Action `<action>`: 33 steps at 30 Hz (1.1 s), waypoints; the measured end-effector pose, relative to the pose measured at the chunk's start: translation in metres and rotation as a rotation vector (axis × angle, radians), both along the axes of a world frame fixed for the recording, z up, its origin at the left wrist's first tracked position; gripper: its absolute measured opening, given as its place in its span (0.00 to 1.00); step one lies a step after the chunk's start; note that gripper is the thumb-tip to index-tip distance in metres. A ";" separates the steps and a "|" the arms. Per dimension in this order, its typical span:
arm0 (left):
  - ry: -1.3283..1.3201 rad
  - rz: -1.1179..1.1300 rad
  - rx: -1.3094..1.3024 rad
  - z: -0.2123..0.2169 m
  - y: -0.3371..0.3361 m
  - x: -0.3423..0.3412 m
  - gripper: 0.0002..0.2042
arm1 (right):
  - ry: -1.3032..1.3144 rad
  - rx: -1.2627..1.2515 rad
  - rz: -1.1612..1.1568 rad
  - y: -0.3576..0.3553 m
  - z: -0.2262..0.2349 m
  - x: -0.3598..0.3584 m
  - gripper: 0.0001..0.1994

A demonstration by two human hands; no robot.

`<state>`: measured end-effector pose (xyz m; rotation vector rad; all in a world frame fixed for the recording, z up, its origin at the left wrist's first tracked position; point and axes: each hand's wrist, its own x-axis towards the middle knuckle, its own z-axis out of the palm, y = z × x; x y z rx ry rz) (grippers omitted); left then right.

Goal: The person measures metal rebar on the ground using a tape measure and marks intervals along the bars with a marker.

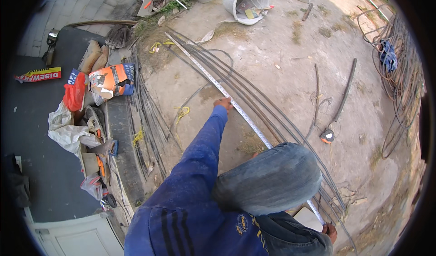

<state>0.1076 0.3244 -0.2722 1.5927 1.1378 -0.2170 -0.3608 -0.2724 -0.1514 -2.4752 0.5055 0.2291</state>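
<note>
A long, flat white measuring strip (pixel 247 117) runs diagonally across the ground, beside several dark steel rods (pixel 268 102). My left hand (pixel 223 103), arm stretched forward, has its fingers closed on the strip near the middle. Beyond my bent knee, at the lower right, my right hand (pixel 330 232) is closed at the strip's near end. My knee covers part of the strip and rods. A black and orange tape measure (pixel 327 136) lies on the ground to the right, apart from both hands.
A grey bucket (pixel 246 5) lies tipped at the back. Coiled rods (pixel 397 83) are heaped at the right. To the left, more thin rods (pixel 147 113) lie along a ledge with an orange and blue sack (pixel 112 81) and tools. A dark rod (pixel 346 90) lies right of the strip.
</note>
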 end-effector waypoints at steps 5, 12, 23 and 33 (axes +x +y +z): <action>-0.038 0.036 -0.074 -0.012 -0.008 0.009 0.16 | 0.037 0.017 -0.042 -0.011 -0.019 -0.011 0.07; 0.084 -0.172 -0.331 -0.048 0.043 0.043 0.21 | 0.076 -0.212 -0.021 -0.042 -0.040 0.054 0.08; -0.017 -0.773 0.315 0.041 -0.095 0.110 0.17 | 0.056 -0.298 -0.158 -0.073 -0.094 0.052 0.08; -0.461 -2.039 0.102 0.161 -0.423 0.061 0.19 | -0.028 -0.419 -0.268 -0.043 -0.141 0.036 0.07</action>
